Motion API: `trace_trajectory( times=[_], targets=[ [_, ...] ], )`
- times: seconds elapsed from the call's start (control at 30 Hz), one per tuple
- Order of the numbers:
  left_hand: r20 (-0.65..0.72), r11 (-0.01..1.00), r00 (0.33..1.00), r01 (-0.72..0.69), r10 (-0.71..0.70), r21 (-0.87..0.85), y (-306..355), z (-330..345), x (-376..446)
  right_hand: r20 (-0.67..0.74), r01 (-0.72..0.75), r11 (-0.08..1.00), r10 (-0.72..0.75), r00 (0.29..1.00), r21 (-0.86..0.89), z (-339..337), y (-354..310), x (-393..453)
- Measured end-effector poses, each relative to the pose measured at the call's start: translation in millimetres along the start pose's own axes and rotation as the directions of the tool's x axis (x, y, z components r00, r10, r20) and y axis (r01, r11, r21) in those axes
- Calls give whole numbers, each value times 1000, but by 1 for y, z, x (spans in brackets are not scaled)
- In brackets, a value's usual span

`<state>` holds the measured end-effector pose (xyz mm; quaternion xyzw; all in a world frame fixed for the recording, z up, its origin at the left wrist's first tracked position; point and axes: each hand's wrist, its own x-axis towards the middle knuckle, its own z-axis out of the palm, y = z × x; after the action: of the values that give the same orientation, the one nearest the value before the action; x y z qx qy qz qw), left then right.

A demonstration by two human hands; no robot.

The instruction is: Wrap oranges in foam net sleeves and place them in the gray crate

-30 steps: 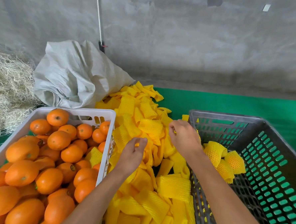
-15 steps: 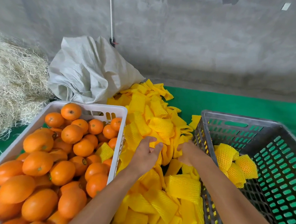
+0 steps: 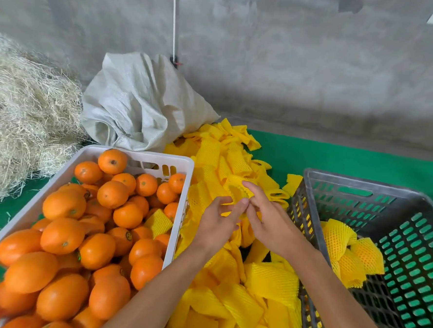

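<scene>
Left grip: the left hand is held over the pile of foam net sleeves, its fingertips pinching a yellow sleeve at the middle of the pile.
Right grip: the right hand is met fingertip to fingertip with the left, and the same sleeve is pinched by it; the sleeve's open mouth is seen just beyond both hands.
Pile: the loose sleeves are heaped between the two crates, on the green mat.
White crate: the white crate is set left of the pile and is filled with bare oranges; one stray sleeve is lain among them near the pile-side wall.
Gray crate: the gray crate is set right of the pile; wrapped oranges are clustered in it against the pile-side wall.
Behind the pile: a gray sack is slumped, with straw further left.
</scene>
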<state>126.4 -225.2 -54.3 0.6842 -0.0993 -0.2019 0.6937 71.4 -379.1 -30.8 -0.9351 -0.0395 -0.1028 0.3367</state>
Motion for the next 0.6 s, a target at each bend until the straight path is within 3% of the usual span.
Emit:
trace_trajectory(
  times=[0.13,0.3,0.43,0.5,0.53,0.57,0.6],
  targets=[
    [-67,997,997,-52,48,-59,0,-6,6,-67,-15,1000,17,998,25,7,-1,5],
    [-72,969,976,-191,204,154,-6,-6,6,-107,-94,994,86,990,-63,12,2,6],
    [-90,953,964,-231,252,197,-11,-5,10,-227,-141,990,137,964,1,14,-2,8],
    [-97,982,979,-173,180,76,-8,-5,9,-276,-198,972,227,934,130,14,-3,11],
    [-95,993,990,-107,101,-56,-6,-6,10,-255,-265,885,377,890,383,12,-3,14],
    [-76,977,997,-19,3,-212,-5,-6,12,-162,-291,660,535,829,693,8,-5,16],
    [-23,926,995,84,-99,-368,-3,-7,12,5,-276,332,630,777,902,4,-5,20]
  ],
)
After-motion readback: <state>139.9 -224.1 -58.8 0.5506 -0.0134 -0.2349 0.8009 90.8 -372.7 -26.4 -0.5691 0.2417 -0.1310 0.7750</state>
